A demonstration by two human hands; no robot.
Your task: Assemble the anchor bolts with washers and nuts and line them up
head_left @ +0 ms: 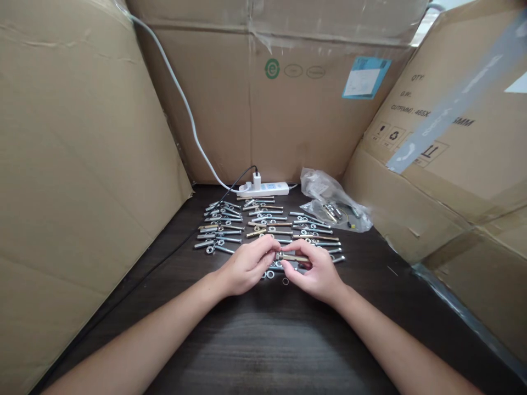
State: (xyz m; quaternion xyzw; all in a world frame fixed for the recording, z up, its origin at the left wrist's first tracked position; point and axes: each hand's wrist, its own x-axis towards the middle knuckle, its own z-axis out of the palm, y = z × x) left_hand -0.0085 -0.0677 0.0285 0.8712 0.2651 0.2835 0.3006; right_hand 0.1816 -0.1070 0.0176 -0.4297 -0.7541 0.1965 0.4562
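Between my hands is a brass-coloured expansion bolt (294, 257), lying level with a nut at its left end. My right hand (319, 270) is closed round its sleeve, thumb below and fingers above. The fingertips of my left hand (250, 264) are pinched at the nut end; whether they hold a separate small part is hidden. Just beneath my hands lie loose washers (270, 274) and a thin ring (285, 281). Rows of silver and brass bolts (230, 240), sleeves, nuts and washers spread out beyond them on the dark table (263, 340).
A white power strip (275, 190) with a plugged-in charger (257, 180) stands at the back. Right of it lies a clear plastic bag (329, 192) holding metal parts. A black cable (164, 258) crosses the left side. Cardboard walls (214, 109) enclose the table on three sides.
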